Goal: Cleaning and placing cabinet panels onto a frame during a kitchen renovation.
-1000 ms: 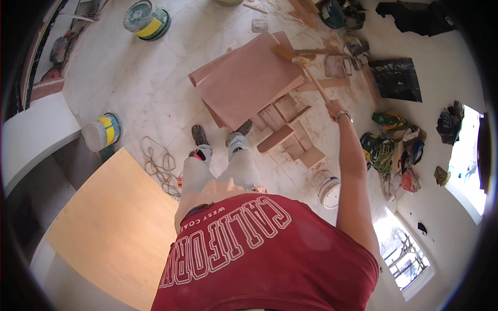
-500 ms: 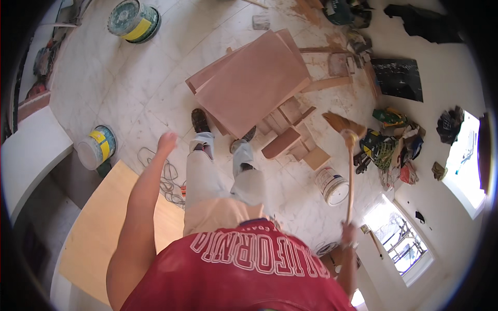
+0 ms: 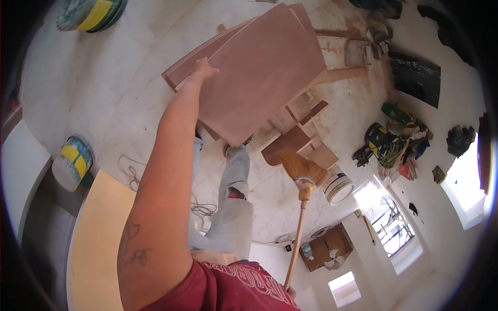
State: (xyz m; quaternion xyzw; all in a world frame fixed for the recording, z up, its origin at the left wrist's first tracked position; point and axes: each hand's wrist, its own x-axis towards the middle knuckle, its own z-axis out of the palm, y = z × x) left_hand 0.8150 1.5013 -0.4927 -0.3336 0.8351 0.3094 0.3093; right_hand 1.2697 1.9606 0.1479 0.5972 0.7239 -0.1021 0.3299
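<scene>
My left arm stretches forward. My left hand [image 3: 206, 69] is at the left part of the top sheet in a stack of reddish-brown boards [image 3: 264, 75], thumb and fingers apart; whether it touches the sheet I cannot tell. My right hand [image 3: 291, 293], mostly hidden at the lower edge beside my shirt, is closed round the wooden handle of a broom [image 3: 300, 207]. The straw head of the broom points up and forward, overlapping some brown wooden pieces [image 3: 288, 145] and a white bucket [image 3: 338, 185] in this view.
A stained bucket with a yellow band [image 3: 73, 163] stands at left, near a pale wood panel [image 3: 98, 238]. Another large bucket [image 3: 92, 14] is at the far left. A cable [image 3: 203, 208] lies by my legs. Bags and clutter [image 3: 397, 140] line the right wall.
My left hand has moved forward and right, from beside my legs to the board stack. The broom has swung left with my right hand still on it. The view has shifted.
</scene>
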